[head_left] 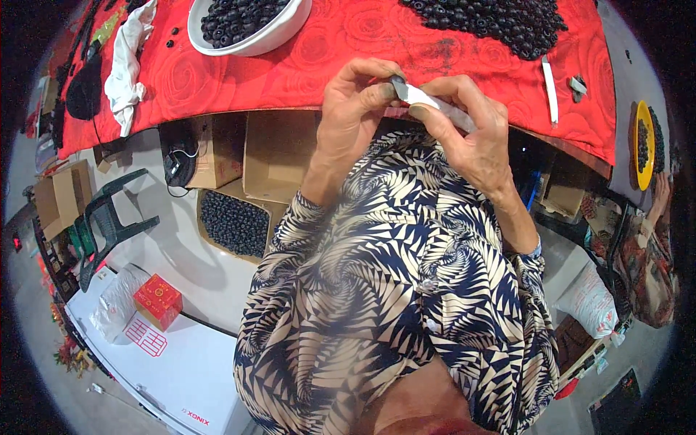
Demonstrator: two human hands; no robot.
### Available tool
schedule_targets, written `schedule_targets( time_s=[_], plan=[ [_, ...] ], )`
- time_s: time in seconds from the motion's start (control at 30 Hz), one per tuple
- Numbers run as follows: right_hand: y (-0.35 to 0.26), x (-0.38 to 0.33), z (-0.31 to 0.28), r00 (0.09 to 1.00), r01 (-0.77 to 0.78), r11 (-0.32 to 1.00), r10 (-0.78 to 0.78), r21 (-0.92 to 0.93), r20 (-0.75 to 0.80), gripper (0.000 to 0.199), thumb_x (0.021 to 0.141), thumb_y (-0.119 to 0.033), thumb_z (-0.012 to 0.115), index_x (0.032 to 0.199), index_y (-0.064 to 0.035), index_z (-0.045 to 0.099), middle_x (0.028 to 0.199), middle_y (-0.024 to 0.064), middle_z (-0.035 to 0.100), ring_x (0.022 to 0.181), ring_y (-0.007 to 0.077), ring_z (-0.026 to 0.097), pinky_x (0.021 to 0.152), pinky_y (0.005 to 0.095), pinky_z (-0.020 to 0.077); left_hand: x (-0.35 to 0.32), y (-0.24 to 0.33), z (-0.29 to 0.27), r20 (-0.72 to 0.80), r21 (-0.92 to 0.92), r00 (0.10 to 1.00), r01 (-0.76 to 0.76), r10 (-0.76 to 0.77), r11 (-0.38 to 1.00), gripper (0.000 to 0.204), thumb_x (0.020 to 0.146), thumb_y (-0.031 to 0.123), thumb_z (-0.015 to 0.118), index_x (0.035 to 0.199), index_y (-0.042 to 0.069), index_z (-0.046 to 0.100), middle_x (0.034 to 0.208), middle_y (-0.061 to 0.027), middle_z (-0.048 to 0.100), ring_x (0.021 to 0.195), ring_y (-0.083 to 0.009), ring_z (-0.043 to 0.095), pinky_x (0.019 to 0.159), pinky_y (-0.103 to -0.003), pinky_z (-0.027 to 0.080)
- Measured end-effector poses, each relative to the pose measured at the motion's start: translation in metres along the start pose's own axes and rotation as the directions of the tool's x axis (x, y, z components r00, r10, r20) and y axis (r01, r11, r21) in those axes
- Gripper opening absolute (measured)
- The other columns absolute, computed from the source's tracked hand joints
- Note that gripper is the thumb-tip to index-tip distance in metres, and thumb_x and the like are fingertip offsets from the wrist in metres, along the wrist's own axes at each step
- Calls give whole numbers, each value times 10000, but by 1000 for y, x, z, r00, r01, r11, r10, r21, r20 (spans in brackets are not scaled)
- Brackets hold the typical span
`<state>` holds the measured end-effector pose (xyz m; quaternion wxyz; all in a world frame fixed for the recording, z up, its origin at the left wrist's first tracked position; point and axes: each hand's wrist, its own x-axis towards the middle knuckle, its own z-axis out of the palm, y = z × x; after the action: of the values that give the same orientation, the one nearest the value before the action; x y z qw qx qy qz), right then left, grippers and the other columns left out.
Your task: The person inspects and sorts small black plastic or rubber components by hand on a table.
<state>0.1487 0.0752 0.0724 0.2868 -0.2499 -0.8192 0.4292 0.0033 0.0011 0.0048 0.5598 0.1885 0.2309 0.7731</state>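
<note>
Above the near edge of the red cloth, both hands meet at a white strip point(415, 96). My right hand point(471, 134) pinches it between thumb and fingers, and its rear part runs back under the palm. At the strip's far end, the thumb and forefinger of my left hand point(355, 105) close on a small dark grey piece point(396, 85). Whether that piece is the strip's folded end or a separate thing I cannot tell. Dark smudges show on the thumb tips. Beyond the hands stand a white bowl point(279, 36) of black beads point(235, 25) and a heap of black beads point(500, 22).
On the red cloth point(348, 43) lie another white strip point(550, 90), a small grey scrap point(578, 87) and a crumpled white cloth point(127, 80). Below the table is a carton of dark beads point(232, 223). At right, another person's arm point(658, 206) is near a yellow plate point(642, 174).
</note>
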Motion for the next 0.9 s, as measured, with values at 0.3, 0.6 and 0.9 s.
schedule_targets(
  time_s=[0.3, 0.6, 0.9],
  plan=[
    [2, -2, 3, 999, -39, 999, 39, 36, -2, 190, 736, -65, 678, 884, 0, 577, 753, 125, 642, 673, 224, 652, 592, 304, 505, 1, 0, -2, 10, -11, 1000, -3, 3, 1000, 165, 775, -34, 598, 927, 22, 563, 970, -101, 574, 797, -163, 578, 686, -279, 515],
    [2, 0, 3, 1000, -1, 1000, 1, 0, -3, 182, 743, -60, 668, 885, 5, 576, 742, 126, 640, 668, 223, 652, 588, 305, 505, -1, -2, -2, -12, -1, 999, -33, 33, 999, 172, 772, -42, 596, 930, 21, 566, 970, -102, 575, 831, -162, 565, 720, -276, 485],
    [3, 1, 3, 1000, 3, 1000, -3, 5, -6, 180, 745, -64, 665, 884, 4, 573, 738, 131, 637, 663, 230, 651, 581, 309, 502, -1, 1, 2, -18, -17, 1000, -13, 13, 1000, 166, 776, -39, 597, 930, 12, 563, 965, -107, 571, 792, -156, 551, 684, -261, 474]
  ],
)
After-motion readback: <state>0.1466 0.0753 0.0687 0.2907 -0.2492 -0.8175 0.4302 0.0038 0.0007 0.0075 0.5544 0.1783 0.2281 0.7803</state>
